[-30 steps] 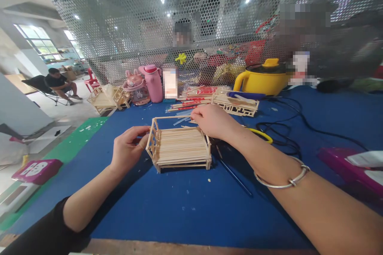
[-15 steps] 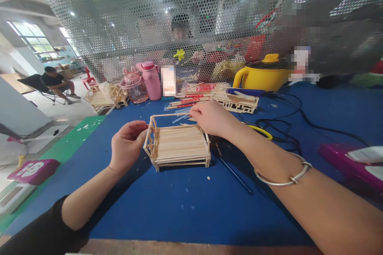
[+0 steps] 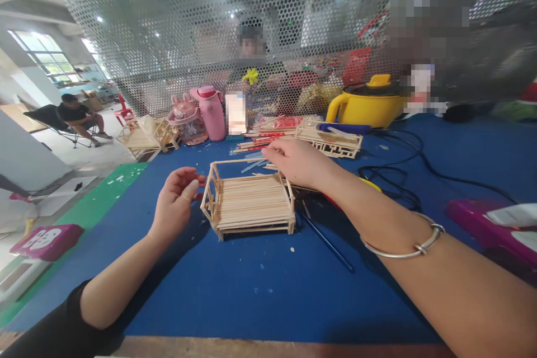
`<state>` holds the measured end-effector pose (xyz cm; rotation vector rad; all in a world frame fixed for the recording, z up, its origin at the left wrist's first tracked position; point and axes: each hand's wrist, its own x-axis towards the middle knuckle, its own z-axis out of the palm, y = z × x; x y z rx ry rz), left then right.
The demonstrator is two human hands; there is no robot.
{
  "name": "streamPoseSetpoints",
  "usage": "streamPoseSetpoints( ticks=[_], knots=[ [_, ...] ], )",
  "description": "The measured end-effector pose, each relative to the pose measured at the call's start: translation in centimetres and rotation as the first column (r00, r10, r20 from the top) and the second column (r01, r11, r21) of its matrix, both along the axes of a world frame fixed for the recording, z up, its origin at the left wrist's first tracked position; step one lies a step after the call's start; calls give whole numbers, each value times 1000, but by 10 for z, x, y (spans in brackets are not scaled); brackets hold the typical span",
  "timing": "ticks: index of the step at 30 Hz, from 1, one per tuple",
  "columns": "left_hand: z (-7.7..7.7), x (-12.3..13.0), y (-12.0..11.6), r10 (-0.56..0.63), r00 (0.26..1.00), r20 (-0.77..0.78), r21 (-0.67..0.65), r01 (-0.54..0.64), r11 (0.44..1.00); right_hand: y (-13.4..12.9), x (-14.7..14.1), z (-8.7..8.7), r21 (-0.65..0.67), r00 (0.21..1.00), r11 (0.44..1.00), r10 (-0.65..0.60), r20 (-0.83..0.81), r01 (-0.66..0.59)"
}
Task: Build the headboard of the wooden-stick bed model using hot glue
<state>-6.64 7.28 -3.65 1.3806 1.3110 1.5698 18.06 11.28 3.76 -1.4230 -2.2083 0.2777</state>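
Note:
A small bed-like frame [image 3: 251, 201] made of pale wooden sticks stands on the blue table in front of me. It has a slatted floor, end posts and a thin top rail [image 3: 239, 161] along its far side. My left hand [image 3: 176, 201] is just left of its left end, fingers loosely curled and apart, holding nothing. Over the far right corner reaches my right hand [image 3: 300, 163], its fingertips together close above the top rail. Whatever lies between those fingertips is hidden. A dark blue pen-like tool [image 3: 329, 243] lies right of the frame.
Behind are clear glue sticks [image 3: 253, 165], bundled sticks [image 3: 268, 137], another stick model [image 3: 329, 142], a pink flask [image 3: 212, 114] and a yellow pot [image 3: 369, 106]. Black cables [image 3: 394, 179] lie at right. A perforated metal screen [image 3: 188, 39] stands beyond; a person [image 3: 79, 114] sits far left.
My left hand has drawn slightly left, off the frame's end, and its fingers have parted. My right fingertips have risen a little from the top rail. The frame stays in place.

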Motion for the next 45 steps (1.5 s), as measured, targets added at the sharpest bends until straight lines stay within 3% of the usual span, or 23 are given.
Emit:
streamPoseSetpoints(
  ticks=[2,6,10,15,21,28,33,37,41,45],
  knots=[
    [-2,-3,0,-69,997,31,-158,73,985,2,2,0,11,1000,1000,-3,-6,3],
    [-1,-4,-5,-218,959,183,-399,275,875,8,4,-2,-6,999,1000,-26,33,26],
    [7,-4,-9,-261,893,366,-445,414,794,-3,2,0,33,995,997,-73,66,70],
    [19,-3,-3,-273,812,515,-465,532,707,-38,6,10,120,982,980,-169,87,159],
    [31,-5,16,-181,833,523,-391,422,818,-64,5,9,54,986,987,-150,-71,154],
    [17,-4,48,-212,862,460,-401,415,817,-88,-18,-16,10,978,999,-48,-203,51],
    [4,5,57,-231,890,393,-398,391,830,-88,-19,-26,9,968,997,-66,-242,70],
    [0,-6,58,-147,942,300,-369,257,893,-82,-15,-31,-46,950,998,-63,-307,52],
    [3,-28,46,-25,976,218,-332,98,938,-80,-10,-39,-35,921,996,63,-384,-83],
    [10,-35,26,-77,987,145,-274,115,955,-74,1,-39,-49,909,961,240,-342,-272]
  ],
)
